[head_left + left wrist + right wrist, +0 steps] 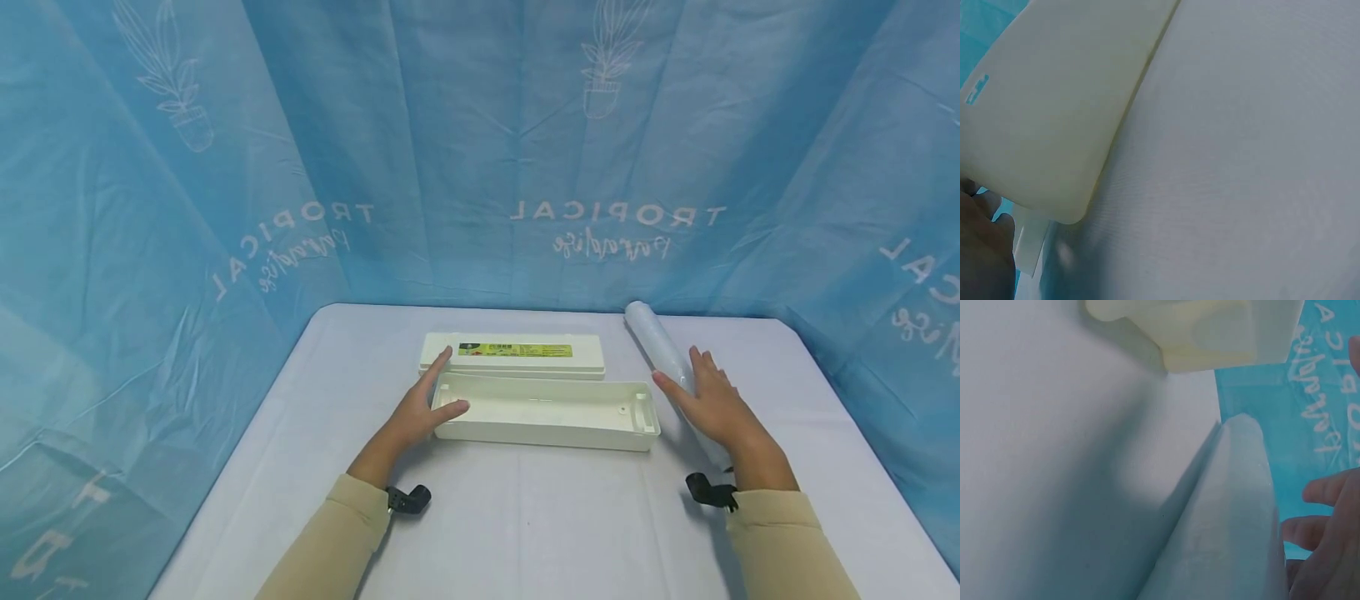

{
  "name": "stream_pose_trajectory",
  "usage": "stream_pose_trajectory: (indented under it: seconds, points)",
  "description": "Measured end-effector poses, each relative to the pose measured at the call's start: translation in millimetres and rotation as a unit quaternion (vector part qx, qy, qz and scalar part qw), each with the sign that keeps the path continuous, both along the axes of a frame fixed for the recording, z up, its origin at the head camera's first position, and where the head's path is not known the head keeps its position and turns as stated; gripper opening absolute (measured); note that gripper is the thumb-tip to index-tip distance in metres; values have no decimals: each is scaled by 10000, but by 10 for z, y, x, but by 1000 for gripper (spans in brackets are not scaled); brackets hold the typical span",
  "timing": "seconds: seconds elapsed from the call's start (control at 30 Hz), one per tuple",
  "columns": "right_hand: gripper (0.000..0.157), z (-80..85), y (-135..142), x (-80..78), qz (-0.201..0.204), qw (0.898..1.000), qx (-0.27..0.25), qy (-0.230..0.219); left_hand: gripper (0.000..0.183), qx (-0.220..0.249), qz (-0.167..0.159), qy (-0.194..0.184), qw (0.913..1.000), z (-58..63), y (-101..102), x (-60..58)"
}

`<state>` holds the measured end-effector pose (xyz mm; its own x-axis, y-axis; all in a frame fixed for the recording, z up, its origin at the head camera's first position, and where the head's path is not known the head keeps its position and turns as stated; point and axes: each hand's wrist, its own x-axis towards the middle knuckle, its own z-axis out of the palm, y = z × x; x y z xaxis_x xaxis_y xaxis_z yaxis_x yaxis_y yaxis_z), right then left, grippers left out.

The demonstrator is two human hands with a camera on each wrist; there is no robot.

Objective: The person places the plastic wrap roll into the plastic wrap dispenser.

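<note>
A long cream plastic box (525, 435) lies with its hollow side up in the middle of the table. Behind it sits a matching lid (588, 350) with a yellow-green label. My left hand (411, 417) is spread at the box's left end, thumb over the near corner and forefinger reaching toward the lid. In the left wrist view its fingers (1004, 228) show beside the corner of the box (1054, 125). On the right, a roll of clear plastic film (652, 333) slants across the table. Over its middle hovers my right hand (712, 408), fingers extended, gripping nothing.
A white cloth (480, 533) covers the table. Blue printed curtains (480, 150) hang along its back and sides. Both wrists carry small black cameras (408, 500).
</note>
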<state>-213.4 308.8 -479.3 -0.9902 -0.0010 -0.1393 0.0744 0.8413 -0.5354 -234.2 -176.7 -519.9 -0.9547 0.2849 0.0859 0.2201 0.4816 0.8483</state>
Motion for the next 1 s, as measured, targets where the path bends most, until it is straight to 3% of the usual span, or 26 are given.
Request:
stream_pose_trajectory:
  seconds: [0.47,1.0]
  points:
    - [117,-111,69,144,-136,9995,81,-281,109,210,112,-174,9996,-83,13,22]
    - [118,-214,135,334,-152,9997,79,-170,119,555,90,-162,9983,-149,46,30]
